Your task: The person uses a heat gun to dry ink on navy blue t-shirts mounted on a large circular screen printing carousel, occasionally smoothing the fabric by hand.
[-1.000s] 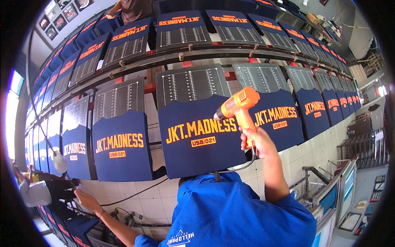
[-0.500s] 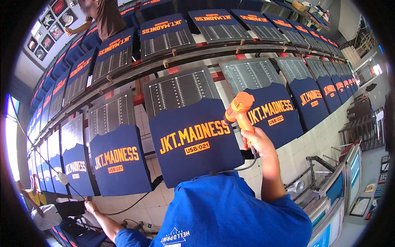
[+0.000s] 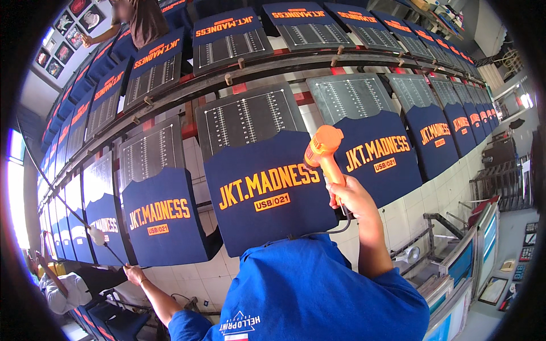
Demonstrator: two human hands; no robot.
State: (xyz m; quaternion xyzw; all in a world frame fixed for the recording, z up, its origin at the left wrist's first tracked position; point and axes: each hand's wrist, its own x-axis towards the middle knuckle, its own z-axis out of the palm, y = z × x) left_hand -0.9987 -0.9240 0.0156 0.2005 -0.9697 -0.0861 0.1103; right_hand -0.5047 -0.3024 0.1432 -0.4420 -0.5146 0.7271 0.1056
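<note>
My right hand (image 3: 355, 199) is wrapped round the handle of an orange heat gun (image 3: 325, 146), raised over the right edge of a navy shirt (image 3: 244, 216). That shirt lies flat on a dark board (image 3: 250, 119) and bears orange lettering with a small orange box below it. From the handle a dark cord loops down toward my body. At lower left my left hand (image 3: 135, 274) is closed on a dark cord (image 3: 115, 256). A white connector-like lump (image 3: 96, 235) sits on this cord, which runs up toward the far left.
Rows of similar boards with navy shirts stretch to both sides, such as the neighbouring shirt (image 3: 378, 150). A metal rail (image 3: 273, 69) with pegs separates two rows. A person (image 3: 145, 25) stands at the far left, another person (image 3: 65, 291) at lower left. Framed screens (image 3: 463, 267) lean at right.
My right hand and the heat gun have shifted slightly left. My left hand has risen and moved right, with the cord and its white lump. The view has shifted a little.
</note>
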